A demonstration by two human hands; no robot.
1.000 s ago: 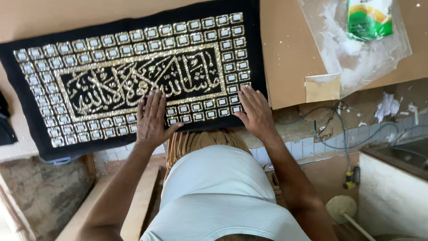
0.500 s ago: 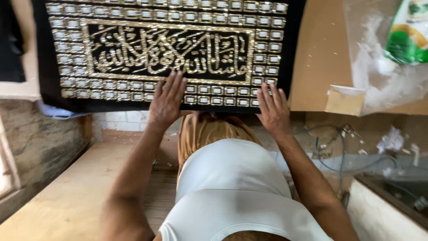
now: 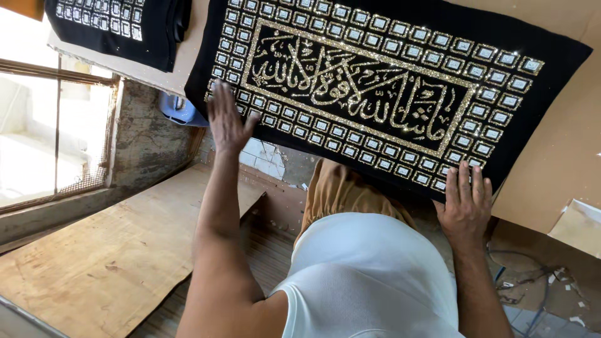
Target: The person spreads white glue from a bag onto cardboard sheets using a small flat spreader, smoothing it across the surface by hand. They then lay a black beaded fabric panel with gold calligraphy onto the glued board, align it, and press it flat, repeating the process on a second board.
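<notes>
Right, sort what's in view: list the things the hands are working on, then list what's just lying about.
In hand:
- black cloth panel with gold glitter script, flat on the board
- left hand, palm down on its lower left border
- right hand, flat on its lower right edge

Lying about:
- second black panel, top left
- plywood sheet on the floor
- loose wires, bottom right

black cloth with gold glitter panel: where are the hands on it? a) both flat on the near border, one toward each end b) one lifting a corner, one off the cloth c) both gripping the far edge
a: the left hand and right hand lie open, palms down, on the near border of the black cloth.
</notes>
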